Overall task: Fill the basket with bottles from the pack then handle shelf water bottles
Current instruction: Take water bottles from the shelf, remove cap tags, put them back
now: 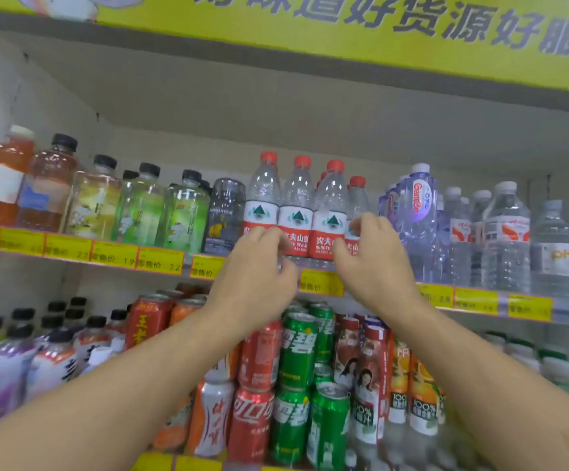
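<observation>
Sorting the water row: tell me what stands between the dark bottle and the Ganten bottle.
Head view: four red-capped water bottles between the dark bottle and the Ganten bottle.

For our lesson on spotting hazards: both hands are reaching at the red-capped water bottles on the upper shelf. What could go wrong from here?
1. The clear red-capped water bottles stand tightly packed; the left hand or right hand could tip a neighbour over.
2. A bottle knocked forward might drop onto the green soda cans below.
3. The right hand could nudge the tall bluish plastic bottle next to it.
</observation>
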`<state>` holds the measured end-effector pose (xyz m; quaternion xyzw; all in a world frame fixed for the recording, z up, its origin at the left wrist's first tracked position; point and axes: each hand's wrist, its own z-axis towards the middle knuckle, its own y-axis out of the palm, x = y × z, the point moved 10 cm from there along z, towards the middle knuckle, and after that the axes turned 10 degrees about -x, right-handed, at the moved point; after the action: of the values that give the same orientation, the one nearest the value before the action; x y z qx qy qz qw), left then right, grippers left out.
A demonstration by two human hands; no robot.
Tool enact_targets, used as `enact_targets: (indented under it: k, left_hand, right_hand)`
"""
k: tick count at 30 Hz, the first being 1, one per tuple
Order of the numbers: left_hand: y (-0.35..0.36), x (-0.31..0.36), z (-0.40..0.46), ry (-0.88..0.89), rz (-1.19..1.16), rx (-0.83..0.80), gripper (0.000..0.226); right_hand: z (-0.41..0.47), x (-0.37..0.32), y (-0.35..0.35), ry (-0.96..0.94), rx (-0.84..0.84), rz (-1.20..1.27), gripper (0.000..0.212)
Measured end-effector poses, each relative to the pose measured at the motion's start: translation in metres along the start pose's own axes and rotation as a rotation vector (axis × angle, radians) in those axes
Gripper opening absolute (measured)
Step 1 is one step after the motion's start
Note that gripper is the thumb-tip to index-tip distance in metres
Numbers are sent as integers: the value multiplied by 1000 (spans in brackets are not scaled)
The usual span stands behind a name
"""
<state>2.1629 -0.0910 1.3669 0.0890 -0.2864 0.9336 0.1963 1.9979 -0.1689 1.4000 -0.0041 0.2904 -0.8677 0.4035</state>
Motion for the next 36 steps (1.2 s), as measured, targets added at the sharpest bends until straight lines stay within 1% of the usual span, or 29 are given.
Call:
enact_targets:
  k: [1, 2, 3, 5, 8, 11, 14, 16, 19, 20, 22, 26, 29, 31, 33, 34, 36]
  left_hand:
    - [-1, -3, -10, -11, -59, -8, 13]
    - [2, -7, -23, -31, -113, -37, 9]
    - [9, -12, -38, -56, -147, -75, 8]
    - [31, -27, -77, -111, -184, -164, 11]
    - [85, -66, -164, -242, -283, -304, 11]
    - [155, -118, -282, -429, -313, -474, 13]
    - [220, -170, -418, -638, -350, -619, 15]
    - [258, -197, -513, -746, -371, -704, 13]
    - [317, -235, -656, -890, -428, -793, 18]
    - [337, -245, -703, -945, -456, -815, 16]
    - [380, -266, -799, -1040, -493, -845, 14]
    - [460, -305, -962, -1166, -508, -890, 12]
    - [527, -351, -1072, -1185, -486, -894, 9]
    - [559, -380, -1126, -1206, -459, -873, 20]
    - [585, -402, -1165, -1213, -418, -876, 36]
    - [588, -405, -1170, -1230, -400, -867, 38]
    - [604, -419, -1192, -1259, -393, -847, 24]
  right_hand:
    - [-19, -13, -1, -75, 32, 17, 21]
    - [-40, -24, 3, -132, 23, 40, 13]
    - [-64, -31, 13, -165, -13, 65, 9]
    - [-116, -35, 45, -157, -125, 104, 8]
    - [-203, -20, 114, -39, -316, 168, 12]
    - [-310, 14, 193, 136, -520, 220, 16]
    - [-444, 48, 277, 283, -773, 240, 17]
    - [-544, 67, 330, 353, -930, 220, 16]
    - [-692, 93, 397, 449, -1134, 179, 12]
    - [-741, 100, 417, 476, -1190, 167, 11]
    - [-841, 116, 459, 505, -1313, 138, 17]
    - [-1020, 154, 544, 586, -1516, 138, 16]
    - [-1125, 173, 614, 549, -1621, 133, 28]
    - [-1176, 175, 660, 484, -1647, 156, 38]
    - [-1216, 177, 700, 423, -1638, 180, 53]
    - [-1234, 176, 717, 391, -1640, 185, 61]
    - [-1267, 178, 749, 327, -1661, 168, 67]
